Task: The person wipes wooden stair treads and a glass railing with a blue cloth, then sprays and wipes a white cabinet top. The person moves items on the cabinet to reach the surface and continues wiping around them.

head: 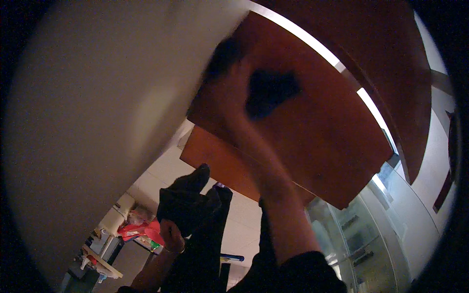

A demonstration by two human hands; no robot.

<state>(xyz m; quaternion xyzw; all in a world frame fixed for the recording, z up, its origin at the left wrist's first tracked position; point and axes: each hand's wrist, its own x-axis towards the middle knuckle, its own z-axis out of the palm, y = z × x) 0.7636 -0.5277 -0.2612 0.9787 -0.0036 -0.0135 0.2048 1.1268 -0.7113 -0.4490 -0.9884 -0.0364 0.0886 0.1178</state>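
Note:
My right hand (234, 86) is stretched out over the upper reddish-brown wooden panel (311, 135), blurred by motion. Close to its fingers is a dark, soft-edged item (224, 56), and beside the hand lies a second dark item, perhaps cloth (273, 91). Whether the fingers touch or grip the first one is too blurred to tell. Low at the left, my left hand (171, 234) hangs beside my dark trouser leg (201, 234); its fingers look partly curled, and I cannot make out anything in them.
A pale wall (91, 110) fills the left side. Below the upper panel sits a lower orange-brown wooden surface (216, 157). Glass-fronted doors (351, 234) stand at the lower right. A red bag (137, 230) and assorted items lie at the lower left, above light floor tiles (240, 219).

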